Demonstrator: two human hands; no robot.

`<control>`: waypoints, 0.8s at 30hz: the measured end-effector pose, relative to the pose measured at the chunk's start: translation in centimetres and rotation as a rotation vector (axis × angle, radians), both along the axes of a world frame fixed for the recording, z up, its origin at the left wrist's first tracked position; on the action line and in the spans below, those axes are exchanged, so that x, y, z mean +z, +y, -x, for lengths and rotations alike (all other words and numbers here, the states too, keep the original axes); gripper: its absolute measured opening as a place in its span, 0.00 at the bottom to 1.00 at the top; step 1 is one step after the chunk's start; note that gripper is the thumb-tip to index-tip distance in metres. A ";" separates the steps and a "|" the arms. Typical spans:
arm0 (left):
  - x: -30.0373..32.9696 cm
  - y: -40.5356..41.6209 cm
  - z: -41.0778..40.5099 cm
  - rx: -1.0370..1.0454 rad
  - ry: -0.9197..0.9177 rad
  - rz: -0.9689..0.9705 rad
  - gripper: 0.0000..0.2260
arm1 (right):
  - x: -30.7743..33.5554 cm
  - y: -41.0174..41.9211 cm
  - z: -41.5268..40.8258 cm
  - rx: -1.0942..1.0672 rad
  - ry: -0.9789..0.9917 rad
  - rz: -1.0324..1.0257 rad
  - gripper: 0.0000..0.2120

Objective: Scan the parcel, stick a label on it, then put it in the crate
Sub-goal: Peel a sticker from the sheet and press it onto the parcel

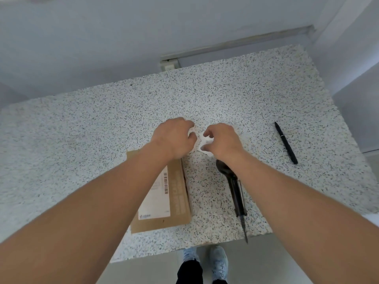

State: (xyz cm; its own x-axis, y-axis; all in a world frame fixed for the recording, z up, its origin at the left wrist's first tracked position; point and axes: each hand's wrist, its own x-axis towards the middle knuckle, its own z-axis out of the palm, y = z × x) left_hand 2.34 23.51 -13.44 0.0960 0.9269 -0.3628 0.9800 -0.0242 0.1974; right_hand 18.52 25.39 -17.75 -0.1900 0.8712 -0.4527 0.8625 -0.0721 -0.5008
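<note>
A flat brown cardboard parcel lies on the speckled table, partly under my left forearm; a white shipping sheet with a barcode is on its top. Beyond the parcel, my left hand and my right hand meet over a small white label sheet, each pinching a part of it just above the tabletop. Much of the sheet is hidden by my fingers. A black handheld scanner lies on the table under my right wrist, its cable running off the near edge.
A black pen lies to the right on the speckled table. A wall stands behind the table, with a socket at its back edge. My shoes show below the near edge. No crate is in view.
</note>
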 end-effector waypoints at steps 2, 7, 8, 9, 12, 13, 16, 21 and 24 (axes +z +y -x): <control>-0.3 0.9 0.2 -0.010 0.020 0.030 0.20 | -1.0 0.7 0.7 -0.002 -0.046 0.071 0.31; -1.5 1.6 0.1 0.026 0.006 0.090 0.18 | -3.0 0.6 0.5 -0.185 0.029 0.039 0.24; -1.7 1.7 0.1 0.027 0.006 0.107 0.17 | -3.3 0.6 0.3 -0.196 0.035 0.018 0.21; -1.8 1.8 0.0 0.028 0.003 0.122 0.17 | -3.5 0.6 0.3 -0.201 0.039 -0.006 0.18; -1.9 2.0 0.0 0.031 -0.021 0.139 0.15 | -3.8 0.8 0.1 -0.233 0.066 -0.044 0.11; -1.9 2.0 0.0 0.031 -0.029 0.132 0.13 | -3.8 0.9 0.0 -0.247 0.083 -0.043 0.12; -1.8 2.0 0.3 0.034 -0.070 0.107 0.11 | -3.2 0.6 0.0 -0.346 0.196 -0.055 0.13; -0.3 2.0 0.8 0.180 -0.359 0.066 0.09 | -0.4 -0.9 0.4 -0.653 0.544 -0.050 0.08; 1.8 1.6 1.1 0.297 -0.588 0.045 0.06 | 2.3 -1.8 0.9 -0.748 0.747 -0.029 0.08</control>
